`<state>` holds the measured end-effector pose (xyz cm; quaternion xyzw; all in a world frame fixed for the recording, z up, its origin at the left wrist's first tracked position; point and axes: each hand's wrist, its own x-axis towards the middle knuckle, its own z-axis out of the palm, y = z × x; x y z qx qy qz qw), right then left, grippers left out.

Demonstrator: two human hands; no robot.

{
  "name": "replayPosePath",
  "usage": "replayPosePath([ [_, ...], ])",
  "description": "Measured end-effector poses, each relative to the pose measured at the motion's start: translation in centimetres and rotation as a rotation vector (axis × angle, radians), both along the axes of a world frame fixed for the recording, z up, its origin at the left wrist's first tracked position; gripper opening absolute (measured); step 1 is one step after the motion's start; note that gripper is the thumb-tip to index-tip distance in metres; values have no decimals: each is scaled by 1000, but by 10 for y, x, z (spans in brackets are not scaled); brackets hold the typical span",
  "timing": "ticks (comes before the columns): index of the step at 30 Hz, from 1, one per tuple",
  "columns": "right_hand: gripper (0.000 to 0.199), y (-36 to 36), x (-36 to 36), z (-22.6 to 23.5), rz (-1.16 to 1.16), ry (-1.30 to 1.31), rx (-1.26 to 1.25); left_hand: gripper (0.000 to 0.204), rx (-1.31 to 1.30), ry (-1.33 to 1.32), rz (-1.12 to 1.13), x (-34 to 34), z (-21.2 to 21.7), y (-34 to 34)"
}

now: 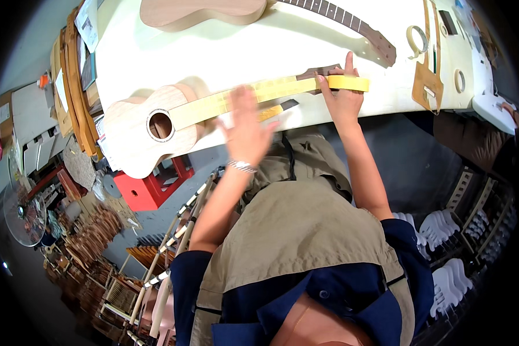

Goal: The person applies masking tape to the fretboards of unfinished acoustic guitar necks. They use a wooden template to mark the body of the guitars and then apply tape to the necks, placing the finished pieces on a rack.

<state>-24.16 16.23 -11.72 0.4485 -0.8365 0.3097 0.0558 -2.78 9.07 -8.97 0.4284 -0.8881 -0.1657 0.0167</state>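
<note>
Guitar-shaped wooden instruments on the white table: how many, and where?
2: a pale wooden instrument at the near edge, and a brown wooden instrument farther off, partly outside the frame. More may be hidden.

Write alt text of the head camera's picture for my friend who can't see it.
A person's right hand holds yellow tape that runs along a pale wooden guitar from near its sound hole, while the motion-blurred left hand spreads over the tape. Beyond, on the same white table, lies a second wooden guitar, partly cut off.
</note>
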Motion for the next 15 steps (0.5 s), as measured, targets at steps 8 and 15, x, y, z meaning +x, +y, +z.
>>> replayPosePath([
  [8,75,2,2,1,39,-169,-31,36,104,204,-177,-34,-30,22],
  [15,69,3,2,-1,44,-225,-18,13,232,297,50,-37,7,6],
])
